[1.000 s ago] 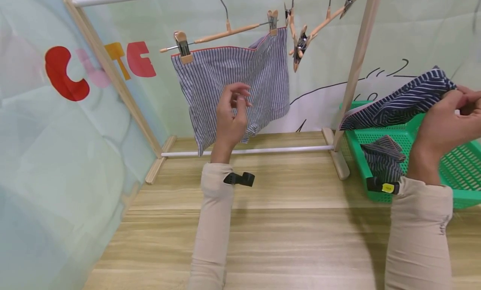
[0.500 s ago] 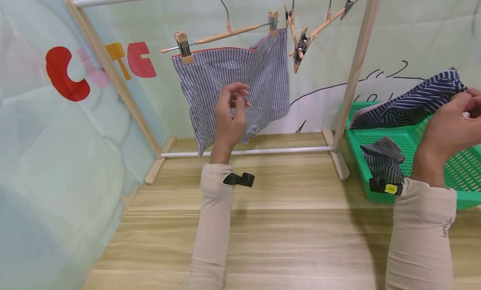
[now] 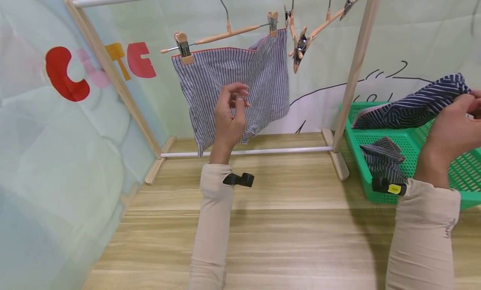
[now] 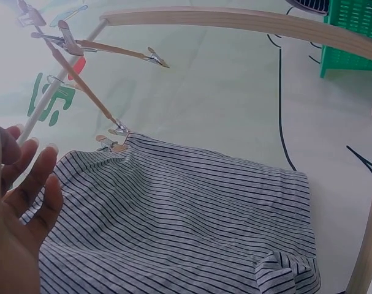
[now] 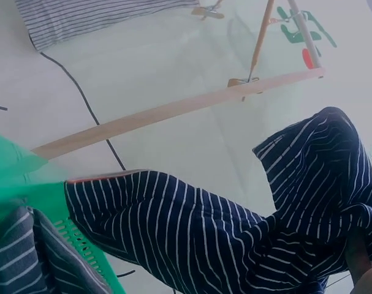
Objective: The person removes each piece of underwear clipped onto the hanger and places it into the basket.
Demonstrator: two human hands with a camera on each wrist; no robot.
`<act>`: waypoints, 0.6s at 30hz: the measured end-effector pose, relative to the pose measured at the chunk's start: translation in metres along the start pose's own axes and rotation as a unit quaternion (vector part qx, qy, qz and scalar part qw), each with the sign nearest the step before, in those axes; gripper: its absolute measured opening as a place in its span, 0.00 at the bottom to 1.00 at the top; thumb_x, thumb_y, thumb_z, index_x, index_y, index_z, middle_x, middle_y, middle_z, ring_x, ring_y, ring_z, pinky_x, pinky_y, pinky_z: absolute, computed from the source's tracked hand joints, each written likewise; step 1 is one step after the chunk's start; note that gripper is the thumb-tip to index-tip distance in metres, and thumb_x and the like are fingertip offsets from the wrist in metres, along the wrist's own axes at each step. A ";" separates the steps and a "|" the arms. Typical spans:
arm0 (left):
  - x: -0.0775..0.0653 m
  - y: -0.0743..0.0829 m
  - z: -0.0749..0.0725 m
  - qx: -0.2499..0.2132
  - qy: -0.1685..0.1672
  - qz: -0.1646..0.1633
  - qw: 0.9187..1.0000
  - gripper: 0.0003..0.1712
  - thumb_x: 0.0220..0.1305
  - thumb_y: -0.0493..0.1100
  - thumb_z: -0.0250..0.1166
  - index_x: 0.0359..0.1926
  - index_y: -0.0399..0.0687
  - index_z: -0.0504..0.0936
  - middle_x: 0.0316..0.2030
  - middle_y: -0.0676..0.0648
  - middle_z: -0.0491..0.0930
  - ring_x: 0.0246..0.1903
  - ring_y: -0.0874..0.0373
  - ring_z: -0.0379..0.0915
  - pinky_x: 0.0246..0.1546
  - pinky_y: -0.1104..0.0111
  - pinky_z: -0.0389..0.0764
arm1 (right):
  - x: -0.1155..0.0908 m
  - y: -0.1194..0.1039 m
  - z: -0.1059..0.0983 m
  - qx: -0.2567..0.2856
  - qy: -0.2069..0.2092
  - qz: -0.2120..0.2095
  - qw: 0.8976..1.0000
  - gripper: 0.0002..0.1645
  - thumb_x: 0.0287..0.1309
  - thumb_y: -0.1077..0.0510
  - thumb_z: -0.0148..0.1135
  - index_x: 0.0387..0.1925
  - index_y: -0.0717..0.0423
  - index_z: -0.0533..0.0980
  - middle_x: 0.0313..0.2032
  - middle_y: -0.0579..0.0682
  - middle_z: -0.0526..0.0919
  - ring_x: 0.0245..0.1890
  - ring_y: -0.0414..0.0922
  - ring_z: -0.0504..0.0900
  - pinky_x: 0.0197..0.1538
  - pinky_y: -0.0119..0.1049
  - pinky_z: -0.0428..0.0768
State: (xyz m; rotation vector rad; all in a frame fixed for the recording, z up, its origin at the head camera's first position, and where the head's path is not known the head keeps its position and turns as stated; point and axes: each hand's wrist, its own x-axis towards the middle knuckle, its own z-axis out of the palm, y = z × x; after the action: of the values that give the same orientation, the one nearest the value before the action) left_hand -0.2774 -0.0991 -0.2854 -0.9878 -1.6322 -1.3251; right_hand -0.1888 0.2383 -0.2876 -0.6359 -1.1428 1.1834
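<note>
The right hand (image 3: 449, 133), gripping the navy striped garment (image 3: 413, 108), now sits slightly farther right over the green basket (image 3: 467, 197), with that garment unclipped, while the left hand (image 3: 231, 118), loosely curled and holding nothing, stays left of the basket before the clipped pale garment (image 3: 210, 72).

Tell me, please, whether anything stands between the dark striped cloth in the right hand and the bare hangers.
Yes, in the head view the wooden post beside the green basket stands between the dark striped cloth and the bare hangers; going round its front looks possible.
</note>
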 end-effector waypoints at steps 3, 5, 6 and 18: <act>0.000 0.000 0.000 0.003 -0.002 -0.001 1.000 0.12 0.61 0.21 0.45 0.44 0.25 0.70 0.35 0.31 0.72 0.28 0.45 0.71 0.29 0.65 0.74 | 0.003 0.003 -0.001 -0.015 -0.002 0.011 1.000 0.10 0.63 0.60 0.52 0.32 0.43 0.78 0.30 0.37 0.70 0.34 0.31 0.67 0.43 0.24 0.63; 0.000 0.000 0.000 0.005 -0.001 0.001 1.000 0.12 0.60 0.21 0.46 0.44 0.25 0.70 0.35 0.31 0.72 0.28 0.45 0.71 0.29 0.64 0.75 | 0.005 0.005 -0.001 -0.036 -0.011 0.008 0.999 0.12 0.62 0.60 0.51 0.27 0.40 0.74 0.30 0.35 0.71 0.34 0.30 0.67 0.42 0.24 0.62; 0.000 0.000 0.000 0.006 -0.001 0.001 1.000 0.12 0.60 0.21 0.46 0.44 0.25 0.70 0.35 0.31 0.72 0.28 0.45 0.71 0.29 0.63 0.75 | 0.006 0.006 -0.001 -0.044 -0.017 0.005 0.999 0.13 0.62 0.60 0.50 0.25 0.39 0.71 0.31 0.34 0.72 0.33 0.30 0.67 0.41 0.24 0.61; 0.000 0.000 -0.001 -0.003 0.001 -0.004 1.000 0.12 0.60 0.21 0.45 0.44 0.25 0.70 0.35 0.31 0.72 0.28 0.45 0.70 0.29 0.61 0.76 | 0.006 0.015 -0.004 -0.215 -0.133 -0.040 0.967 0.19 0.55 0.57 0.49 0.13 0.37 0.61 0.27 0.29 0.67 0.23 0.27 0.63 0.31 0.26 0.58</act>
State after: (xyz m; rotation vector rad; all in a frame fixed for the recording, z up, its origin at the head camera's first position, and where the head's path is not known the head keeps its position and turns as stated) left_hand -0.2771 -0.0999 -0.2857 -0.9847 -1.6341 -1.3358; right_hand -0.1912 0.2497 -0.2999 -0.7622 -1.6634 0.9757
